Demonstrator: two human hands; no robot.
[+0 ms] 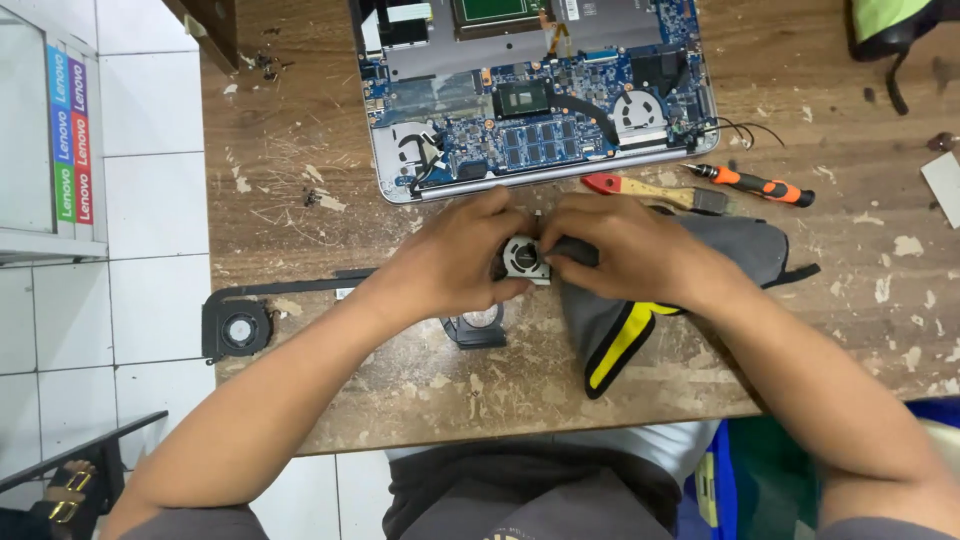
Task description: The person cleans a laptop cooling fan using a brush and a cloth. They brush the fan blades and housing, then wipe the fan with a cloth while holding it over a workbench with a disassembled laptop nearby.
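Observation:
My left hand (462, 262) and my right hand (625, 245) meet at the middle of the worn wooden table (300, 220), both gripping a small laptop cooling fan (524, 257) with a silver frame and dark blades. The fan is held just above the table, in front of an opened laptop (540, 90) whose blue circuit board is exposed. My fingers cover most of the fan's edges. A black fan cover piece (478, 326) lies below my left hand.
A second black fan with a heat pipe (238, 326) lies at the table's left edge. A grey and yellow cloth pouch (650, 320) sits under my right wrist. An orange screwdriver (755, 184) and a red-handled brush (650, 190) lie behind it. White tiled floor is at left.

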